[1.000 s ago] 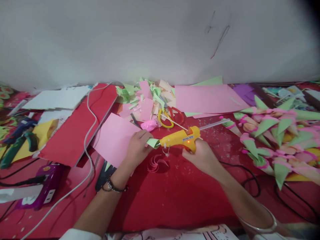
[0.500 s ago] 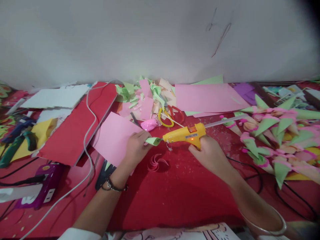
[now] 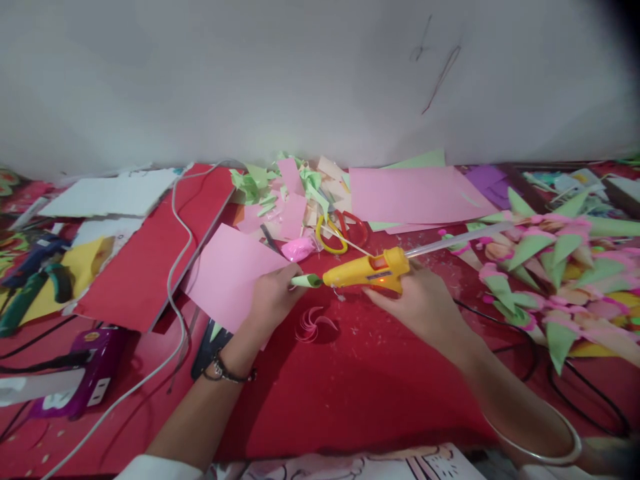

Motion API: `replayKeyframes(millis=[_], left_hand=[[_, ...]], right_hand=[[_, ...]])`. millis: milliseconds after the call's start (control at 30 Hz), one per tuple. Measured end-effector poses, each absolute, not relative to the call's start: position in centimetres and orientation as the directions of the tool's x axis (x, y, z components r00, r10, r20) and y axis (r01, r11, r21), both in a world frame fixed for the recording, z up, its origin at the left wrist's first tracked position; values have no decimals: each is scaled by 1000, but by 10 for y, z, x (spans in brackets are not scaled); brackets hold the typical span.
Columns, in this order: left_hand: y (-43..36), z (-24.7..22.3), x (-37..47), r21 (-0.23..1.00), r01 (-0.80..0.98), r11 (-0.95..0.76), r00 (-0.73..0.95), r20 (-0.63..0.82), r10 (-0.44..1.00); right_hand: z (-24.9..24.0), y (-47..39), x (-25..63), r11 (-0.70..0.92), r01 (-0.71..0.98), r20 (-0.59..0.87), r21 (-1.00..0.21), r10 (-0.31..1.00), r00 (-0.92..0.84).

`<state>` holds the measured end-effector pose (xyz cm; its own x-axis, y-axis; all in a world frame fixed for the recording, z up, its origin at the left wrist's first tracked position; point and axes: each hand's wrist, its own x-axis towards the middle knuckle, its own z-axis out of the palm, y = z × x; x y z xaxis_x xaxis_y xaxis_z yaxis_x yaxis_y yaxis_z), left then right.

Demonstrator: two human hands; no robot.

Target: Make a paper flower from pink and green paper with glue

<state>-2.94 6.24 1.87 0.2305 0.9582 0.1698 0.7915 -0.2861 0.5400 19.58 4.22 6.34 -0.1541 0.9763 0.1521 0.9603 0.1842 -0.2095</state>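
Note:
Pinched in my left hand [image 3: 277,293] is a small rolled piece of green paper [image 3: 307,281], its open end facing right. My right hand [image 3: 417,300] grips a yellow hot glue gun [image 3: 367,269] by the handle, with a small orange light showing on it. A long clear glue stick [image 3: 460,239] sticks out of its back. The gun's nozzle is at the mouth of the green roll; whether they touch I cannot tell. Below, on the red tabletop [image 3: 350,393], lies a curled pink paper piece [image 3: 316,325].
Scissors [image 3: 332,237] with yellow and red handles lie behind the gun, near paper scraps [image 3: 285,193]. Pink sheets [image 3: 230,277] sit left. Green and pink paper flowers [image 3: 555,267] are heaped right. A white cable [image 3: 176,287] and purple power strip [image 3: 95,363] are left.
My right hand has shifted slightly and its thumb has moved left under the glue gun. The glue stick's far end reaches further right. The green roll has turned a little in my left hand.

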Motion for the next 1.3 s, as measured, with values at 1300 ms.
replayKeyframes(millis=[1300], left_hand=[[62, 21, -30, 612, 744, -270, 230, 146, 962]], right_hand=[[66, 45, 182, 165, 962, 159, -216, 978, -132]])
